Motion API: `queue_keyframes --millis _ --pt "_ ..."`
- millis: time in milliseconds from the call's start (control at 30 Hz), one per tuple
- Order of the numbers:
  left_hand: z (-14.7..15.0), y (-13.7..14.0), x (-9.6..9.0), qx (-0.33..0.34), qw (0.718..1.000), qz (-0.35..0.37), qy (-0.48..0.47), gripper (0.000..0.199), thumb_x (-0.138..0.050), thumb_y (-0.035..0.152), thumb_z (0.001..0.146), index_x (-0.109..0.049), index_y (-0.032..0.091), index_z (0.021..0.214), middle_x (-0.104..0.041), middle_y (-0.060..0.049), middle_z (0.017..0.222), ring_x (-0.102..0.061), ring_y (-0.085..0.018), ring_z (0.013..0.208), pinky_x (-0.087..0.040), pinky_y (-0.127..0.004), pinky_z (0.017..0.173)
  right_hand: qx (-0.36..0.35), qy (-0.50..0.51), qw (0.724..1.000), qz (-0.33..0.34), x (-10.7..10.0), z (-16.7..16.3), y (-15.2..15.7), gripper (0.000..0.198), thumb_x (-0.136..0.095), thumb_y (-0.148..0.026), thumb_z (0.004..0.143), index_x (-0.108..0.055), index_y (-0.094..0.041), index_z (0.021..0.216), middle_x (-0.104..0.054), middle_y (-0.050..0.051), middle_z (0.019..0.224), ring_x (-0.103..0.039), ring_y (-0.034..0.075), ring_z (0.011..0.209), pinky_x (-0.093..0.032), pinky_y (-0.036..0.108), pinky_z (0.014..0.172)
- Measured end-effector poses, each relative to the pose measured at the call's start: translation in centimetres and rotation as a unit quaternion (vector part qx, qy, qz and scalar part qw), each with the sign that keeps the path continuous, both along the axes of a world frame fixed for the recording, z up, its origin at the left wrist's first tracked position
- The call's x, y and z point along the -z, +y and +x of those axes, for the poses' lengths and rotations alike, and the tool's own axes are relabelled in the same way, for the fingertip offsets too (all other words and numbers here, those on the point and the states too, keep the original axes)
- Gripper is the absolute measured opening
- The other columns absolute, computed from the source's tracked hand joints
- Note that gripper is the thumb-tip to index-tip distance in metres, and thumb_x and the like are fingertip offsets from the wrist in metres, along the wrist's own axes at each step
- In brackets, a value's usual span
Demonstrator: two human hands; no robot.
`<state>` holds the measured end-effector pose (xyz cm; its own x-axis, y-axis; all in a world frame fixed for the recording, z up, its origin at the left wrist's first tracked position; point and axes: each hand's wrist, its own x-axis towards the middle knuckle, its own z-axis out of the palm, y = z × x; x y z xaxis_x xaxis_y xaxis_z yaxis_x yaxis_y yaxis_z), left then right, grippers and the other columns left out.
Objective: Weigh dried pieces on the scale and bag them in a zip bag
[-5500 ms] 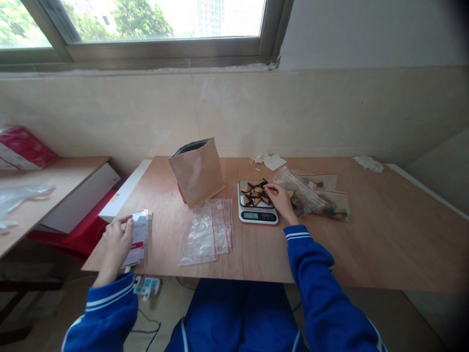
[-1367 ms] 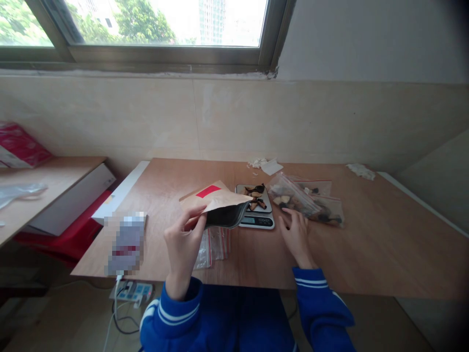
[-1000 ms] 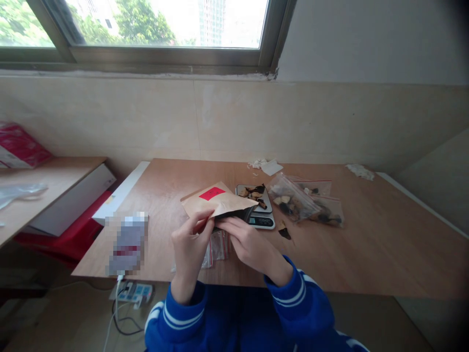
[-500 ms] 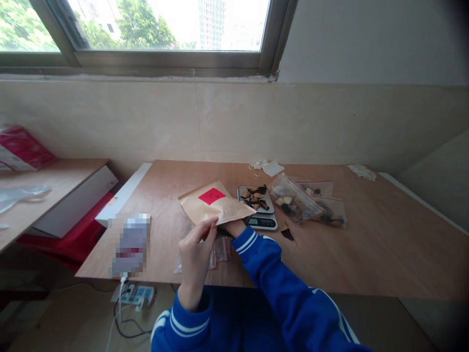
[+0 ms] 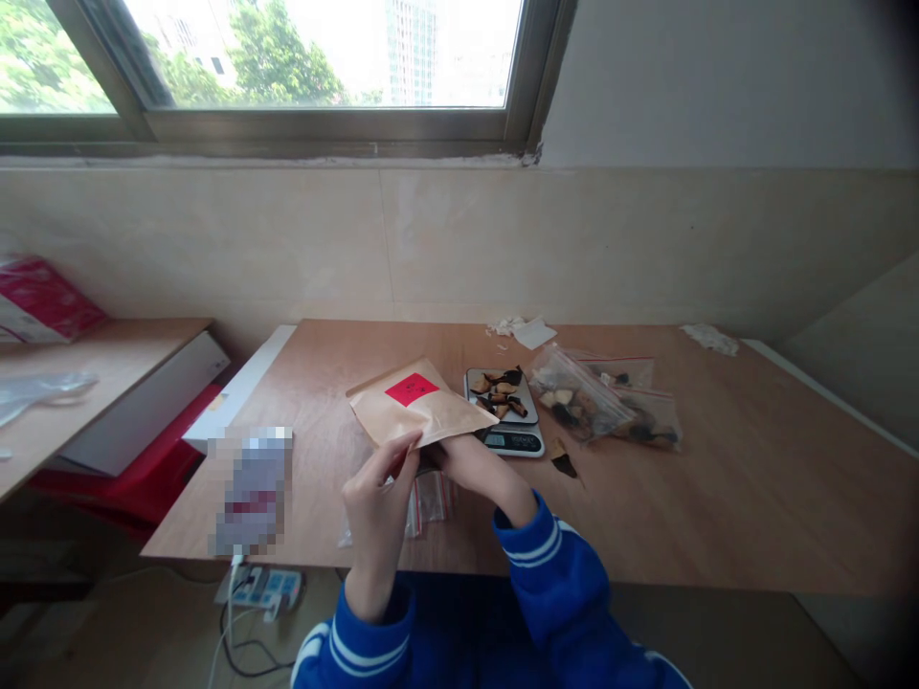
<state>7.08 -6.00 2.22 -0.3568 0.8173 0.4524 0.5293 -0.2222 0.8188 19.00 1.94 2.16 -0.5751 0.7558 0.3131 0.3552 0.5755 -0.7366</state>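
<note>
A brown kraft paper bag (image 5: 380,411) with a red label is tilted above the table in front of me. My left hand (image 5: 380,478) pinches its near edge between thumb and fingers. The fingers of my right hand (image 5: 481,469) are inside or beneath the bag's mouth, so they are hidden. Just beyond stands a digital kitchen scale (image 5: 515,439) with dried dark-edged slices (image 5: 499,388) heaped on its plate. One dark dried piece (image 5: 565,465) lies on the table right of the scale. Small clear zip bags (image 5: 433,500) lie beneath my hands.
Zip bags of dried slices (image 5: 589,397) lie right of the scale. Scraps and a white card (image 5: 534,333) are at the back edge. At the left are a blurred-out item (image 5: 251,493) with a cable and a power strip (image 5: 269,588) below the table edge.
My right hand has drawn back toward me, baring more of the hand and wrist, though its fingers stay hidden at the bag. My left hand keeps its pinch on the bag.
</note>
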Motion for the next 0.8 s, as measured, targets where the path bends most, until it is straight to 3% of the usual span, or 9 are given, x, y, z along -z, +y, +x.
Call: queue_keyframes --millis 133,233,333,433,500,633,800 --pt "-0.4 0.6 -0.2 -0.019 1.000 -0.001 0.006 0.018 -0.065 0.023 0.083 -0.074 0.027 0.097 -0.076 0.002 0.085 -0.073 -0.017 0.076 -0.058 -0.023 0.068 0.007 0.035 0.997 -0.070 -1.7 4.1 -3.8 0.023 -0.050 -0.013 0.091 -0.070 -0.022 0.096 -0.072 0.003 0.098 -0.067 0.018 0.094 -0.054 0.032 0.088" --pt "-0.9 1.1 -0.7 -0.033 0.999 -0.002 0.002 0.017 -0.064 0.027 0.083 -0.074 0.026 0.097 -0.076 0.001 0.089 -0.073 -0.018 0.079 -0.058 -0.024 0.067 0.072 0.097 0.988 -0.092 -1.1 7.2 -4.3 0.010 -0.060 -0.027 0.090 -0.069 -0.021 0.089 -0.072 0.003 0.095 -0.067 0.018 0.090 -0.054 0.031 0.084" --pt "-1.4 1.5 -1.2 -0.046 0.999 -0.003 -0.001 0.017 -0.065 0.031 0.083 -0.074 0.027 0.097 -0.076 0.001 0.091 -0.073 -0.019 0.080 -0.058 -0.025 0.067 0.216 0.155 0.962 -0.057 1.6 10.4 -1.9 0.022 -0.062 -0.039 0.087 -0.068 -0.020 0.095 -0.072 0.007 0.100 -0.067 0.021 0.090 -0.054 0.035 0.083" --pt "-1.6 1.7 -1.5 -0.048 0.999 -0.001 -0.001 0.017 -0.065 0.032 0.084 -0.074 0.027 0.098 -0.076 0.001 0.091 -0.073 -0.018 0.080 -0.058 -0.024 0.068 0.370 0.167 0.914 -0.001 4.8 12.8 2.1 0.038 -0.060 -0.051 0.084 -0.068 -0.016 0.094 -0.072 0.013 0.097 -0.067 0.024 0.084 -0.054 0.039 0.078" --pt "-1.6 1.7 -1.5 -0.044 0.999 0.002 0.001 0.018 -0.064 0.033 0.084 -0.074 0.027 0.097 -0.076 0.001 0.091 -0.073 -0.018 0.080 -0.058 -0.024 0.068 0.418 0.164 0.894 0.009 6.3 13.7 4.8 0.043 -0.059 -0.057 0.080 -0.067 -0.015 0.090 -0.073 0.016 0.095 -0.067 0.026 0.084 -0.054 0.041 0.077" --pt "-1.6 1.6 -1.4 -0.037 0.999 0.005 0.011 0.017 -0.064 0.033 0.084 -0.074 0.027 0.097 -0.076 0.001 0.092 -0.073 -0.018 0.081 -0.058 -0.024 0.069 0.411 0.141 0.901 -0.010 7.7 13.9 8.0 0.049 -0.056 -0.061 0.079 -0.067 -0.014 0.089 -0.073 0.019 0.096 -0.069 0.029 0.090 -0.053 0.045 0.082" --pt "-1.7 1.9 -1.5 -0.042 0.999 0.006 0.013 0.017 -0.064 0.034 0.084 -0.074 0.028 0.096 -0.076 0.001 0.089 -0.073 -0.017 0.078 -0.058 -0.024 0.069 0.382 0.173 0.907 -0.028 8.5 14.5 7.0 0.049 -0.044 -0.057 0.089 -0.065 -0.016 0.105 -0.071 0.017 0.109 -0.069 0.028 0.098 -0.053 0.044 0.086"
